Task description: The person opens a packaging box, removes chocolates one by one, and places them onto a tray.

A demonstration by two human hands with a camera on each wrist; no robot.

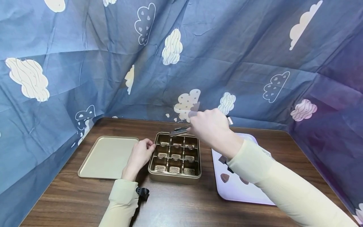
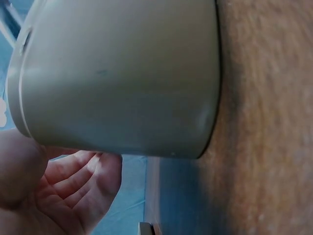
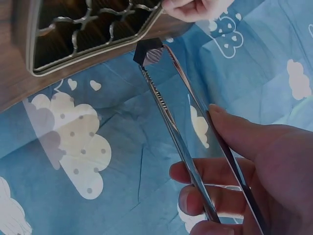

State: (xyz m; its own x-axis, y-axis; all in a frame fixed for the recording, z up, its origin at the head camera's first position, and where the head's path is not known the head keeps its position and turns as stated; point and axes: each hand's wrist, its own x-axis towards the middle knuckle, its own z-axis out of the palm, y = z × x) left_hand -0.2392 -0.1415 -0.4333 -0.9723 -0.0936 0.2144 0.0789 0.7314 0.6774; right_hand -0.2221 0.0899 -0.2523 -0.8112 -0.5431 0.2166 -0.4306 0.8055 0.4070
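Observation:
A gold tin [image 1: 174, 179] with a grid of square compartments stands on the table. My left hand [image 1: 141, 154] holds its left side near the back corner; in the left wrist view, the thumb is at the rim and the fingers are curled by the wall. Above the tin's back edge, my right hand [image 1: 211, 126] grips metal tongs [image 3: 183, 142]. A small dark chocolate piece [image 3: 148, 52] with pale stripes is pinched between the tong tips. It hangs just beyond the tin's rim in the right wrist view.
To the left lies a flat gold lid [image 1: 109, 157], partly behind the left hand. On the right, a white tray [image 1: 241, 194] bears brown chocolates [image 1: 225, 177], partly hidden by the right arm. A blue cloud-patterned cloth [image 1: 113, 63] hangs behind the wooden table [image 1: 175, 208].

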